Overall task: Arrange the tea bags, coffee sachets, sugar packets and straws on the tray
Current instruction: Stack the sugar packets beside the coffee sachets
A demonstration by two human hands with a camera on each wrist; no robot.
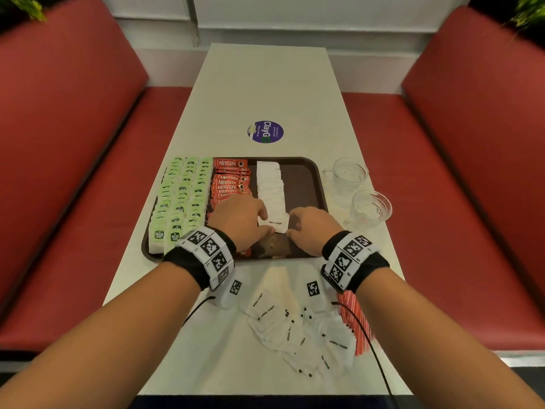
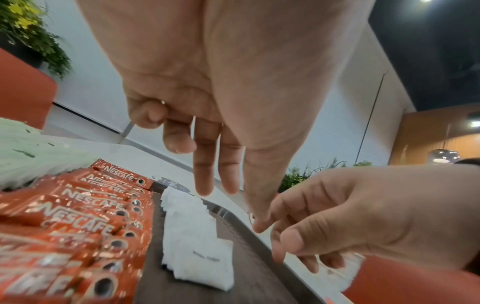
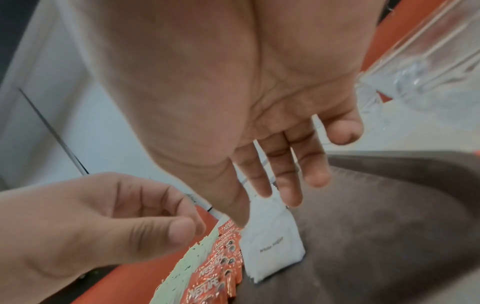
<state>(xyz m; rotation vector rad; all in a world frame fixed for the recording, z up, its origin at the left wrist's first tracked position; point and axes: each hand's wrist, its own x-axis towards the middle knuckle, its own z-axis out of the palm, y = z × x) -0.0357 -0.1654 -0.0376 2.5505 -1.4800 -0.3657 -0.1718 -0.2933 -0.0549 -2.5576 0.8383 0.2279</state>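
A brown tray holds columns of green tea bags, red Nescafe sachets and a row of white sugar packets. My left hand and right hand flank the nearest sugar packet, fingertips at its edges. The wrist views show both hands just above that packet, fingers loosely curved and holding nothing. Loose sugar packets and red-striped straws lie on the table near me.
Two glass cups stand right of the tray. A round purple sticker marks the table beyond the tray. Red bench seats run along both sides. The tray's right part is bare.
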